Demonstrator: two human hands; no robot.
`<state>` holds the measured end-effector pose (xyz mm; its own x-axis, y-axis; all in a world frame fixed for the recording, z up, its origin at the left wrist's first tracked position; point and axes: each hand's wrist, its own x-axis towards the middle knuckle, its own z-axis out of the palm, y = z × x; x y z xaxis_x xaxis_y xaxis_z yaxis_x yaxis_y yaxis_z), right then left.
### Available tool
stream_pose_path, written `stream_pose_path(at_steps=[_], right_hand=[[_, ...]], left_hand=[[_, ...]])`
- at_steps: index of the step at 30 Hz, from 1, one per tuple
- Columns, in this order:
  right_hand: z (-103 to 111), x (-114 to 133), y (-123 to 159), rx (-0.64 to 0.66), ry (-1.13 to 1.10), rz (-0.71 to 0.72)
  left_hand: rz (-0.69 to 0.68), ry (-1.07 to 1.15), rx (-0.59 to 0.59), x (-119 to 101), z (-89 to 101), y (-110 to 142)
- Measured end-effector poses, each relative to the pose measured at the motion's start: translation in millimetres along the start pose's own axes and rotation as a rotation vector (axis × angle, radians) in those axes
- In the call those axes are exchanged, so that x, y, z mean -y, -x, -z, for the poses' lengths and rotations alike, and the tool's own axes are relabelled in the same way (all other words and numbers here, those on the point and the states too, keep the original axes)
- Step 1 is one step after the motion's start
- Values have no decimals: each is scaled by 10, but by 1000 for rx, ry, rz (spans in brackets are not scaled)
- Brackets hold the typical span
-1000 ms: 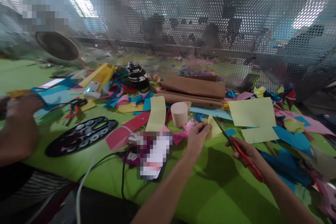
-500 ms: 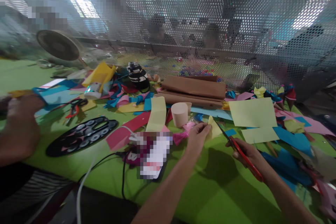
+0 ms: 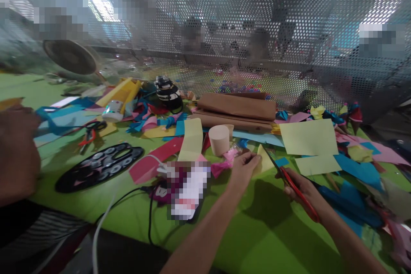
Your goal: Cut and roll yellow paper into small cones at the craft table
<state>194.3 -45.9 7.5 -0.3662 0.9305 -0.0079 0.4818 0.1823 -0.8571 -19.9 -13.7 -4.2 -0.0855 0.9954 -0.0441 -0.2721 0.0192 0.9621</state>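
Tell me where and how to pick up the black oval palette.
Grip the palette by its rim at the right end, coming from above and the right. It lies flat, and the long opening there should let fingers hook through while the thumb presses the outer edge. Round shapes crowd much of the rest, leaving less plain surface to pinch.

Red scissors (image 3: 298, 193) beside pale yellow paper (image 3: 265, 161)

- Green counter (image 3: 263, 239), strewn with coloured paper
- Black oval tray (image 3: 77, 180) with round wells, at left
- Phone (image 3: 192, 188), near the front edge
- Pale roll (image 3: 219, 141), upright, in front of folded brown paper (image 3: 236, 107)
- Yellow sheet (image 3: 308, 137), right of the brown paper
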Motion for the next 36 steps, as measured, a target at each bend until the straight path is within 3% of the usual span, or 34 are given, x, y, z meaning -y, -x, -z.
stream_pose_path(at_steps=[5, 11, 18, 26, 31, 36], right_hand=[[-49, 57, -15, 36, -188, -152], [-73, 120, -22, 2, -172, -140], [-58, 32, -16, -32, -199, -163], [61, 88, 58, 21, 10, 42], [26, 161, 88, -21, -9, 11], [-3, 170, 68, 49, -76, 2]], left_hand=[[10, 6, 4, 4, -3, 5], [12, 26, 2, -1, -10, 1], [3, 11, 27, -56, -2, 23], [22, -2, 55, -61, 4, 25], [45, -8, 84, -48, -15, 36], [74, -38, 105, -33, -25, 56]])
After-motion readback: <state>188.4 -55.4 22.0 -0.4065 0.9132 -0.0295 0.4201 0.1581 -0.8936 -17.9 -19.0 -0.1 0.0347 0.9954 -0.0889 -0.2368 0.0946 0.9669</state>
